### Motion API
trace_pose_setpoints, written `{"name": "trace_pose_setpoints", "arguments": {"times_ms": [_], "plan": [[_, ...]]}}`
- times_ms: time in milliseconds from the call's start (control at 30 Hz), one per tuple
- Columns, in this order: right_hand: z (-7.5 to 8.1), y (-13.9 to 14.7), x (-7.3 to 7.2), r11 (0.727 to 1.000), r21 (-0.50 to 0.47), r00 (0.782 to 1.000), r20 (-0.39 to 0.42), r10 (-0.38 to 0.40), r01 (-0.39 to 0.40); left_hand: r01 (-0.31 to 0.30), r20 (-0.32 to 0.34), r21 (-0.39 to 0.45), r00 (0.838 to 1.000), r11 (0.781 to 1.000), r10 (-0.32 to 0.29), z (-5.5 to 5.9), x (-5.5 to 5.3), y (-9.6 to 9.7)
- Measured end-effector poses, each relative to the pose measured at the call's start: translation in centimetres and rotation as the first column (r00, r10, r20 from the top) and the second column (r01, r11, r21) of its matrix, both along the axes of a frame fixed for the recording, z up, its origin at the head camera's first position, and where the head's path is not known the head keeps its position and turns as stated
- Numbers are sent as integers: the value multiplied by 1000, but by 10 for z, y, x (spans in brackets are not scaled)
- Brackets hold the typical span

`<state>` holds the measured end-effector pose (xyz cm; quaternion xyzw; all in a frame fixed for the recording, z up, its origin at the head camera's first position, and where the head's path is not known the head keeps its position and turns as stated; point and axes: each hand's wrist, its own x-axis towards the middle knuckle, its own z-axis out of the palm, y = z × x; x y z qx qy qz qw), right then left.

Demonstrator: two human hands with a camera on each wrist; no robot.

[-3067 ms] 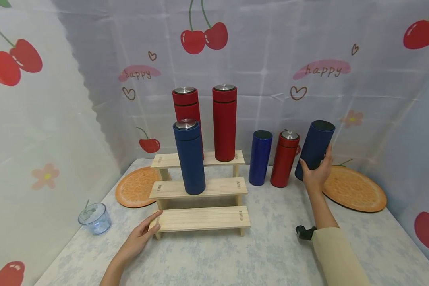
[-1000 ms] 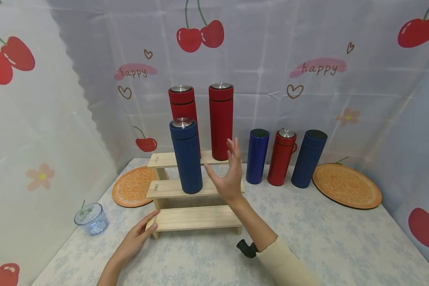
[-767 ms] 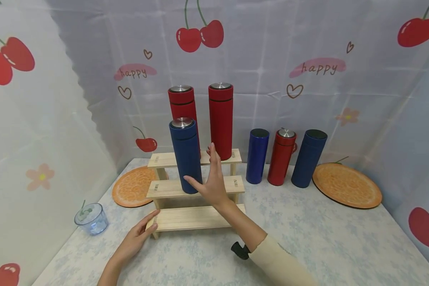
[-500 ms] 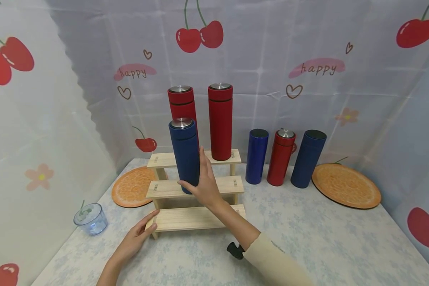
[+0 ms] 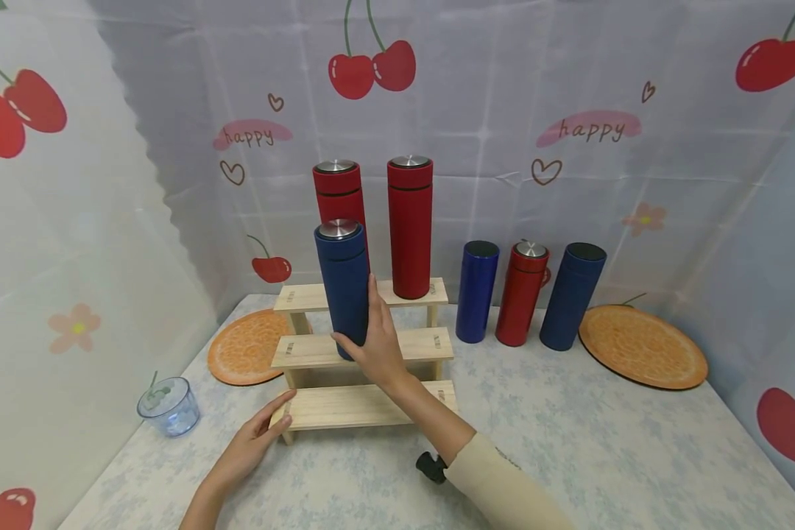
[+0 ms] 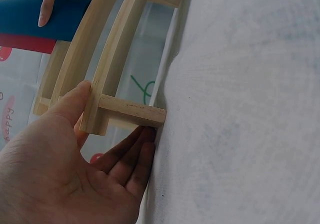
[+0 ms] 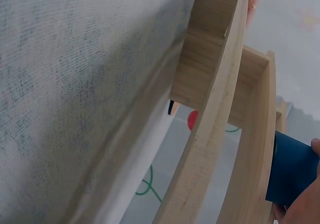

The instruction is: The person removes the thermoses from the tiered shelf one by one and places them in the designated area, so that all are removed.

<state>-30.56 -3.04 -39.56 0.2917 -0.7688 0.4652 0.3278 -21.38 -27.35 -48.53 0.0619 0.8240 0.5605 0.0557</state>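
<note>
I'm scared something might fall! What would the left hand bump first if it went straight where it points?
Probably the bottom step of the wooden stand: the left hand seems to hold its left end.

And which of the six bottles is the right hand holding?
The blue cylindrical bottle with the silver lid, on the middle wooden shelf; the two other blue bottles have dark lids; the remaining bottles are red.
</note>
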Motion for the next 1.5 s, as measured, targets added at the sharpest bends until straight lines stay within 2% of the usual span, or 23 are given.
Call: {"name": "trace_pose_setpoints", "arguments": {"times_ms": [200,333,500,733,967,1067,1200,1367,1500], "plan": [[0,-1,2,999,-17,999,-27,-29,28,-3,4,2,1000,1000,3,0,0,0],[1,4,8,998,-51,998,-36,-50,48,-10,17,9,1000,1000,10,0,1,1],[3,19,18,996,-79,999,-13,-37,36,-10,8,8,1000,1000,10,0,-1,0],[2,59,27,994,-81,997,-19,-76,74,-12,12,0,1000,1000,12,-1,-2,1],[5,117,29,976,-145,984,-51,-171,162,-9,5,-10,1000,1000,9,0,-1,-1],[9,148,31,958,-176,969,-65,-240,226,-24,13,-19,1000,1000,25,0,0,-2],[9,193,31,921,-192,932,-64,-356,339,-12,0,-19,1000,1000,12,1,0,-3],[-6,245,27,867,-191,881,-26,-472,459,22,-22,-1,1000,1000,-22,1,0,-2],[-21,274,20,829,-175,844,16,-536,530,26,-20,18,999,999,-26,1,-1,-1]]}}
